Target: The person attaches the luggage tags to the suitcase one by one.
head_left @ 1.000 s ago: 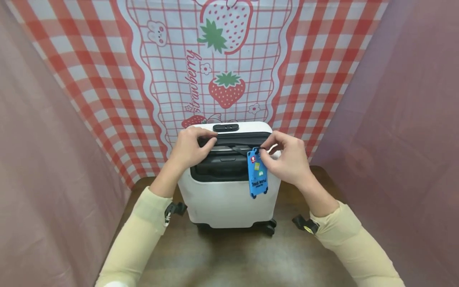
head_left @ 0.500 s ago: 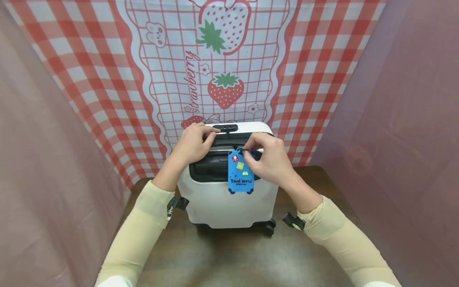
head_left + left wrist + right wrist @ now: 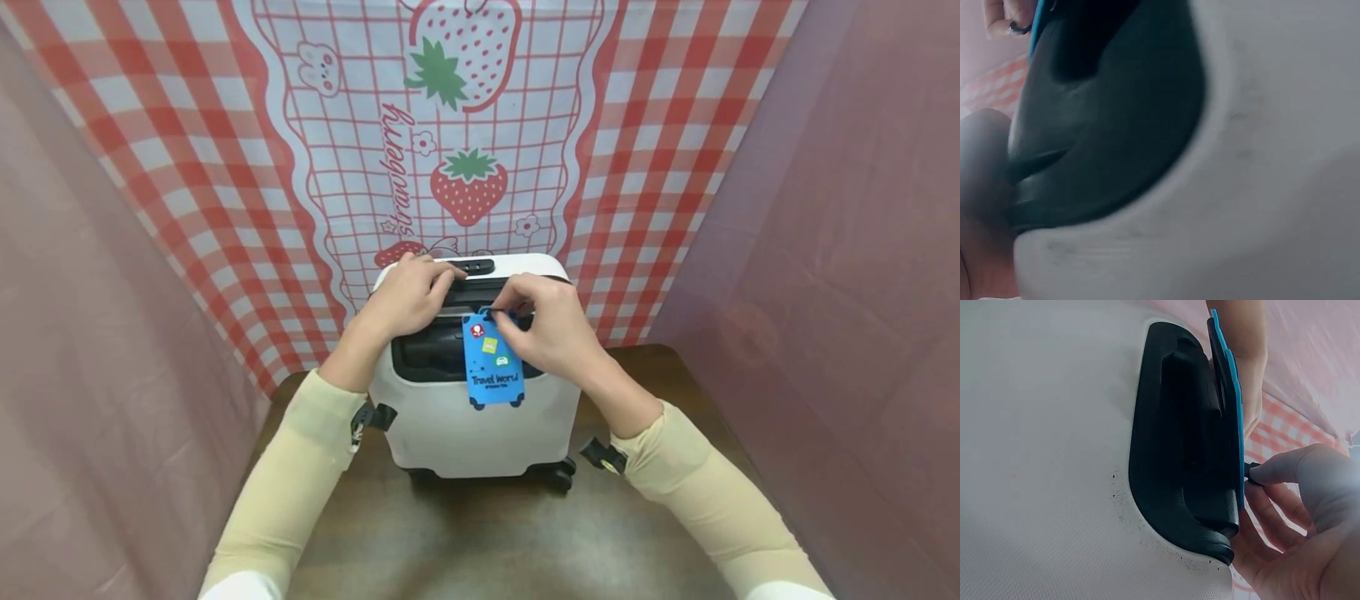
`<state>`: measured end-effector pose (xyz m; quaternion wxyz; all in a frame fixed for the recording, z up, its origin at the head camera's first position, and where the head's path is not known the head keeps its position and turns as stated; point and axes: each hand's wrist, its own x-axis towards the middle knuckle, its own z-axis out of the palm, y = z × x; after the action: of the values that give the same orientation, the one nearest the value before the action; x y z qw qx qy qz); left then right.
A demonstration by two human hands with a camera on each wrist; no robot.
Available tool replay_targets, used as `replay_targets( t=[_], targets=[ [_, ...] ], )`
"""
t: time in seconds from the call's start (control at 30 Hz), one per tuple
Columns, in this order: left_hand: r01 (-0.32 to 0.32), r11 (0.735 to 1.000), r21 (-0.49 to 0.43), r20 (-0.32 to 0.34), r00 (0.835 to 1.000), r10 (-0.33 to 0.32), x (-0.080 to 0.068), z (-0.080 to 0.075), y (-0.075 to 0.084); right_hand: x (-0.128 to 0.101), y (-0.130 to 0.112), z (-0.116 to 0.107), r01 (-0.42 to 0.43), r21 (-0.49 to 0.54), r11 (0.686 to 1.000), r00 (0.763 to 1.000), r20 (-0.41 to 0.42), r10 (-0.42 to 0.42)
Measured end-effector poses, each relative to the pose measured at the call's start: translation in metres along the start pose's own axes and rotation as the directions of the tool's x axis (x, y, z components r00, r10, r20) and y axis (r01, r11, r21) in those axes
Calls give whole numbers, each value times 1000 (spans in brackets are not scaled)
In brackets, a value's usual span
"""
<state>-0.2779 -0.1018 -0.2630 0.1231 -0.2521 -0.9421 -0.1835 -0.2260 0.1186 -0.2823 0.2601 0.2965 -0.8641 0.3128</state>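
Note:
A white suitcase [image 3: 480,433] stands upright, with a black recessed handle area at its top. In front of that recess hangs a blue luggage tag [image 3: 493,371] printed "Travel World", decorated like a tiny suitcase. My right hand [image 3: 551,327] pinches the tag's black strap [image 3: 1252,474] between thumb and fingertips, right at the tag's top edge. From the right wrist view the tag [image 3: 1234,394] appears edge-on beside the black recess [image 3: 1179,437]. My left hand [image 3: 412,296] rests on the suitcase's top left, fingertips close to the black lock panel [image 3: 477,267].
The suitcase stands on a brown wooden table [image 3: 480,542], its black wheels [image 3: 561,475] showing at lower right. Behind it hangs a red-checked strawberry cloth [image 3: 468,187]. Pink curtains [image 3: 825,292] flank both sides.
My right hand has carried the luggage tag left, from the handle's right end toward its middle, and the tag now faces the head camera more squarely. My left hand has shifted slightly toward the lock panel.

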Motion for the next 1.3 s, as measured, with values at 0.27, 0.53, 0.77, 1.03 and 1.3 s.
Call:
replay_targets(
  t=[0.27,0.53,0.77,1.03,1.3],
  targets=[
    [174,985,6,114,978,-174,8,-16,0,2,-2,-1,-6,47,999,1000,30,5],
    [273,960,59,94,956,-278,10,-18,-7,2,-2,0,3,55,998,999,38,-6],
    [206,968,-146,18,978,-206,8,-20,-1,4,-1,-5,8,71,997,994,109,-16],
    [92,953,-290,-42,993,-109,9,-17,16,13,1,-4,8,80,997,985,173,-22],
    [16,930,-366,-110,992,-60,11,-10,19,22,6,2,-10,103,995,986,165,-7]
  ],
)
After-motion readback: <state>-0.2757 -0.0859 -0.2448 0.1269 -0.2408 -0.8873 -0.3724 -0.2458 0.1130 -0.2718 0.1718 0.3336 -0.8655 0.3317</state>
